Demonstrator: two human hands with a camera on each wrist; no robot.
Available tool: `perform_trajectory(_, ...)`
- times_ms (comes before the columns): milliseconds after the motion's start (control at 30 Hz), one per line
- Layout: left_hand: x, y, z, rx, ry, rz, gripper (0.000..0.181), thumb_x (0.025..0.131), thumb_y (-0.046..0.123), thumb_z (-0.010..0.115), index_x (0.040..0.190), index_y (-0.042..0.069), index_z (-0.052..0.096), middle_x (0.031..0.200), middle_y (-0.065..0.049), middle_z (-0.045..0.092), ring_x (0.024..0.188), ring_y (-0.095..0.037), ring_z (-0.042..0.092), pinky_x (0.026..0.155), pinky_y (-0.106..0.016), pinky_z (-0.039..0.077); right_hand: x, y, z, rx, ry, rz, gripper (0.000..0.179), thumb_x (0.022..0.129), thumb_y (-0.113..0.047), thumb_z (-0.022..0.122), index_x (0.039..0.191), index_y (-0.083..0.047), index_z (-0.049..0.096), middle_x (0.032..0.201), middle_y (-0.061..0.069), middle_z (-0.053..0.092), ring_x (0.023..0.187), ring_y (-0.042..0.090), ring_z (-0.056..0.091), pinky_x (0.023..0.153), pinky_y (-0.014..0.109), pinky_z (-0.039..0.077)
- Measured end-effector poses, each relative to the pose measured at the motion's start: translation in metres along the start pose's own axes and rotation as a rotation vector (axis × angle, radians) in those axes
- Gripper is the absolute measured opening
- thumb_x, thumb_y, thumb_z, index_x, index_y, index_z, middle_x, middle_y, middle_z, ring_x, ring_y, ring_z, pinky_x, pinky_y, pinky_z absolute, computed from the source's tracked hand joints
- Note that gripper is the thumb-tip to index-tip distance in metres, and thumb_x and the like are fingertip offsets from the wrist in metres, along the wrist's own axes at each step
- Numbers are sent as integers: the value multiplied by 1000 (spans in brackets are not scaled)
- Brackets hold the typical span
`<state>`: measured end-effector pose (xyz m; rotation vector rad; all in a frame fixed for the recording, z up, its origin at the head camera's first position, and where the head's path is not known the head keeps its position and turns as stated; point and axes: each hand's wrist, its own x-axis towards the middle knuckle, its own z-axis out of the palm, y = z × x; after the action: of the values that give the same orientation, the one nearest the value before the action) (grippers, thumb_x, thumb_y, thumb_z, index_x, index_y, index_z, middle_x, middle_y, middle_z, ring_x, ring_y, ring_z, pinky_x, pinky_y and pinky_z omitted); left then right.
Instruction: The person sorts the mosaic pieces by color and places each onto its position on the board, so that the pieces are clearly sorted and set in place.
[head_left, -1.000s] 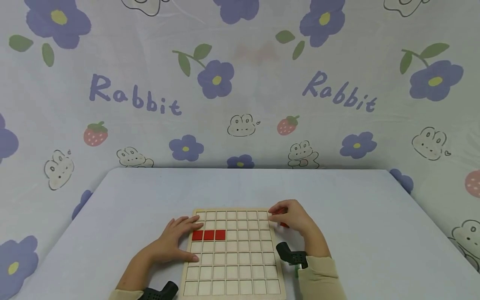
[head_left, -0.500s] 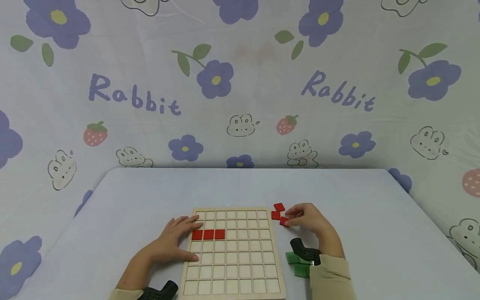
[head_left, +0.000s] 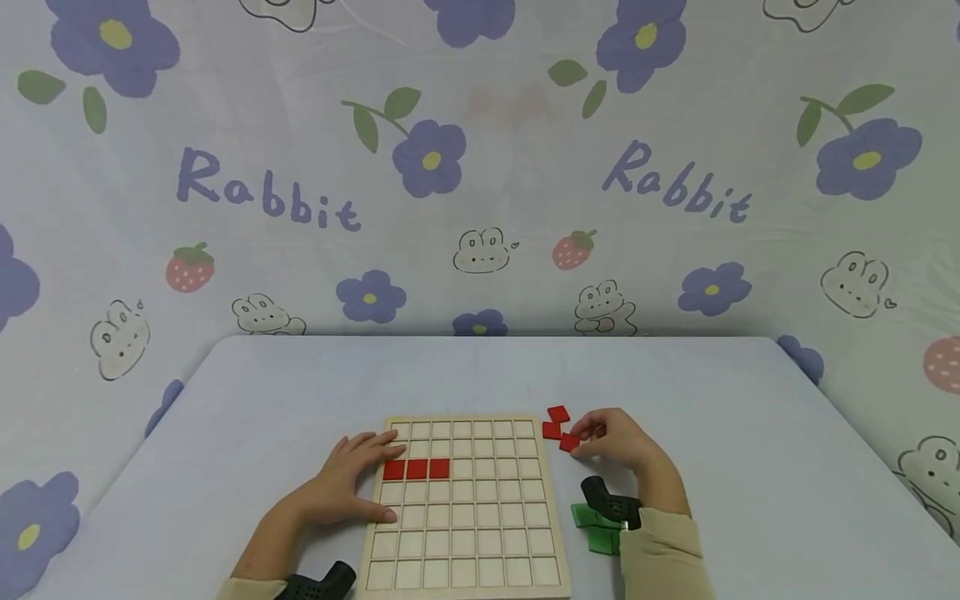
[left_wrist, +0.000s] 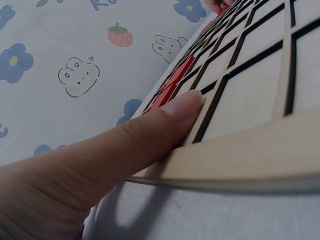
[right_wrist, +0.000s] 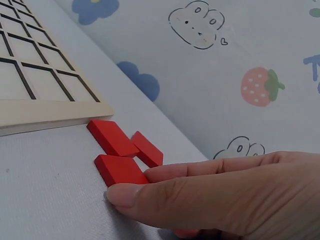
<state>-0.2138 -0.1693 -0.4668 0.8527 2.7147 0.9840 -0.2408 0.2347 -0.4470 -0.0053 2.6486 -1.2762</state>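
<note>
A wooden grid board (head_left: 487,517) lies on the white table, with three red square tiles (head_left: 417,470) side by side in its third row from the back, at the left. My left hand (head_left: 341,485) rests over the board's left edge, fingers spread; its thumb (left_wrist: 150,130) lies on the frame in the left wrist view. Right of the board, my right hand (head_left: 622,439) pinches the near end of a loose red tile (right_wrist: 120,169) between thumb and finger. Two more red tiles lie just beyond it, one flat near the board's corner (right_wrist: 112,137), the other (right_wrist: 148,149) farther back.
Several green tiles (head_left: 602,542) lie right of the board, partly hidden under the right wrist's black camera (head_left: 609,503). Another black wrist camera (head_left: 318,583) sits by the board's lower left corner. A patterned cloth (head_left: 480,183) hangs behind the table (head_left: 300,375).
My right hand has moved right, away from the board's far right corner, uncovering the loose red tiles and the green ones, and is now at the nearest red tile. The left hand stays put.
</note>
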Motion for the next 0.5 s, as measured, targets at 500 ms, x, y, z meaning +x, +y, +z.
perform_trajectory(500,1,-1,1,-3,1,8,85,64,46,81,136,14,48,149,-12,35,136,-42,22,108,-68,2,-2,-2,-1,13,-12,-41,20,73,-2,74,90,-2,64,79,6,59,75,17,50,65,26,45)
